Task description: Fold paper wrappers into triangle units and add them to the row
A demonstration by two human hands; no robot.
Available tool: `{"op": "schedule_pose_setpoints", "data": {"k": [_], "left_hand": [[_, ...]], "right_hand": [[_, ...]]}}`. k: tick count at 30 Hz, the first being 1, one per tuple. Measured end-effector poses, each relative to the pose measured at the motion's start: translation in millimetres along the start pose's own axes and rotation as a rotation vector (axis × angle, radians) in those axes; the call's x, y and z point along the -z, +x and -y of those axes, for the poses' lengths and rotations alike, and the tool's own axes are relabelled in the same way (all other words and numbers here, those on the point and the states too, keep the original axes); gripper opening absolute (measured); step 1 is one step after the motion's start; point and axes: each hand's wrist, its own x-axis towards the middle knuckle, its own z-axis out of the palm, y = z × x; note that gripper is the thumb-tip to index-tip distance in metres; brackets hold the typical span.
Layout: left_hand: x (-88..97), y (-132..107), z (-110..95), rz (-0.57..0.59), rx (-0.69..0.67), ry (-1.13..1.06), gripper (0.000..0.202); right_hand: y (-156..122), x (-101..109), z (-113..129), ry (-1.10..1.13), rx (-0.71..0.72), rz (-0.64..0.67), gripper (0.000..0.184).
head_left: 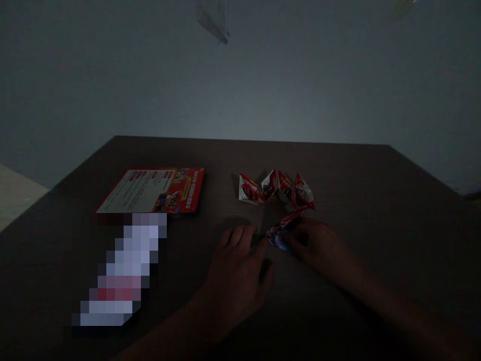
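Observation:
The scene is dim. A small folded piece of red, white and blue printed paper [282,228] lies on the dark wooden table [376,200]. My left hand [236,271] rests with its fingers curled, its fingertips pressing the left end of the piece. My right hand [313,243] pinches the right side of the same piece. Just behind it lie several folded paper shapes [276,189] in the same red print, side by side in a row.
A stack of red and white printed leaflets [152,190] lies at the left of the table. In front of it sits a blurred-out oblong thing [120,273]. A pale wall stands behind the table's far edge.

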Motion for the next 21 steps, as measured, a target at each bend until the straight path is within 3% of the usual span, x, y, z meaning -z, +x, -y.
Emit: {"op": "schedule_pose_setpoints", "data": {"k": [6,10,14,17,21], "left_hand": [[0.4,-0.5,0.7,-0.023,-0.003,0.006,0.037],[1.1,-0.1,1.2,-0.025,-0.001,-0.002,0.037],[1.6,0.0,1.5,-0.012,0.005,-0.01,0.037],[0.9,-0.1,1.6,-0.015,0.007,-0.011,0.036],[0.3,0.7,1.6,-0.013,0.012,-0.007,0.037]], "right_hand": [[-2.3,0.5,0.2,-0.005,-0.006,-0.023,0.023],[-11.0,3.3,4.0,-0.05,0.018,-0.13,0.019],[-20.5,3.7,9.9,-0.122,0.264,-0.231,0.019],[-22.2,-1.0,12.9,-0.128,0.426,-0.171,0.021],[-19.7,-7.2,13.5,-0.118,0.464,-0.069,0.023]]}}
